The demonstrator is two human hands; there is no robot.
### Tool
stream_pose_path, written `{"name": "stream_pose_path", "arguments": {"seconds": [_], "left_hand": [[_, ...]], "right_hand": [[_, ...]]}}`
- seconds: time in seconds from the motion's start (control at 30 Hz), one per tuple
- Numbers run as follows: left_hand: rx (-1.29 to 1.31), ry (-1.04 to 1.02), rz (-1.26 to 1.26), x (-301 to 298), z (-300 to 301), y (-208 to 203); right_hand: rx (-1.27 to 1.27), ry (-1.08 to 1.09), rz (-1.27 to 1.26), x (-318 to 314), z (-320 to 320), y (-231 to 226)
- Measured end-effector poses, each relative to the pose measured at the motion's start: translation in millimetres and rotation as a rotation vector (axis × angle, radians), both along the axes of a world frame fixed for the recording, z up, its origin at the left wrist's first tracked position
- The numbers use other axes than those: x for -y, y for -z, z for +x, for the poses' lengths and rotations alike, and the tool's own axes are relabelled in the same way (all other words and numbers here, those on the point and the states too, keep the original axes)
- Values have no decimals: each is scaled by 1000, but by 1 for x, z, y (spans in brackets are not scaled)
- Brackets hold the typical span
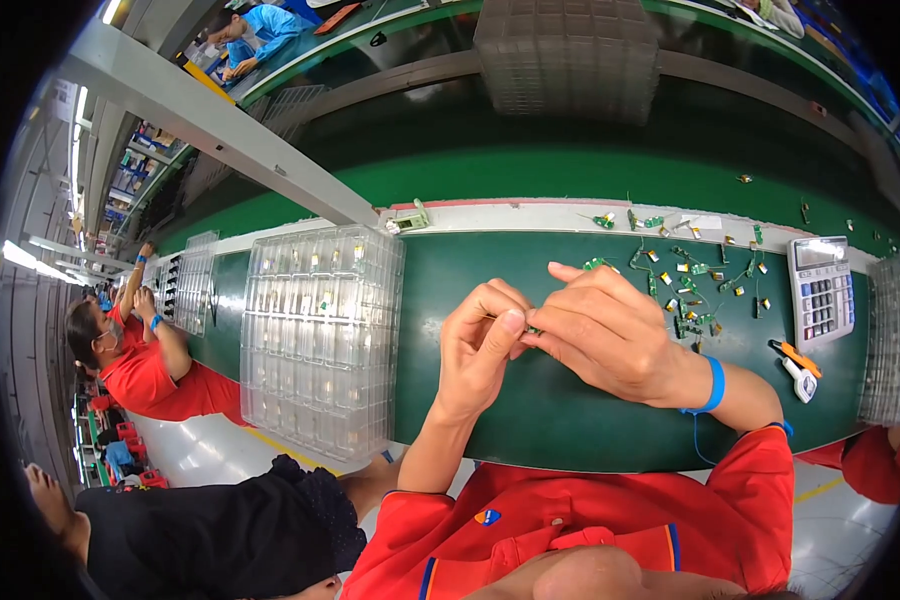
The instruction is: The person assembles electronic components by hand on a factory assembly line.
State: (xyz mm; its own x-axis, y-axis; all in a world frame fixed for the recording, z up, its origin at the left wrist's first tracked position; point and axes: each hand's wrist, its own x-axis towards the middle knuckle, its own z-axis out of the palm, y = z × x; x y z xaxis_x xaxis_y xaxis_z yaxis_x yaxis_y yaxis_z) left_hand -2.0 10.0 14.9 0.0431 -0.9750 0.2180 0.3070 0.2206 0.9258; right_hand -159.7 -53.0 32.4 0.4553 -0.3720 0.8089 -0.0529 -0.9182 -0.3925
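Above the green bench point(440, 430), both my hands meet over a small green circuit board point(534, 330), mostly hidden by the fingers. My left hand point(478, 350) pinches its near end between thumb and forefinger. From the other side, my right hand point(615, 335) has its thumb and fingertips closed on the same piece; a blue wrist strap point(712, 385) with a cord circles that wrist. Just beyond the right hand lies a loose scatter of small circuit boards point(688, 300) with thin wires and small gold-and-white parts.
Left of my hands stands a stack of clear compartment trays point(320, 340), a few boards inside. To the right are a calculator point(822, 290), an orange cutter point(796, 358), a white-handled tool point(801, 382) and more clear trays point(890, 340). A metal post point(240, 135) slants across; co-workers sit nearby.
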Motion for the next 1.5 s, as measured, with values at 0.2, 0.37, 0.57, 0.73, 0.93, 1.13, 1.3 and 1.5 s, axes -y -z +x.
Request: {"name": "stream_pose_path", "arguments": {"seconds": [0.2,0.37,0.57,0.73,0.93,1.13,1.3,1.5], "left_hand": [[93,-31,3,0,10,6],[48,30,67,0,8,12],[35,-106,9,-2,3,15],[-20,-124,-25,-6,10,17],[186,-321,-166,-12,4,15],[-76,-493,-264,-14,27,7],[-19,-393,-42,-26,25,17],[-15,-267,-10,-23,-4,16]], "right_hand": [[-82,-61,227,1,2,-16],[-207,-16,576,-3,-4,-20],[-181,-102,896,-5,-3,-11],[-243,-153,910,-2,-3,-11],[-294,-134,856,-10,-1,-7],[-204,-125,1078,-12,-4,-2],[-99,-340,1191,-9,4,7],[-43,-327,1200,-11,1,6]]}}
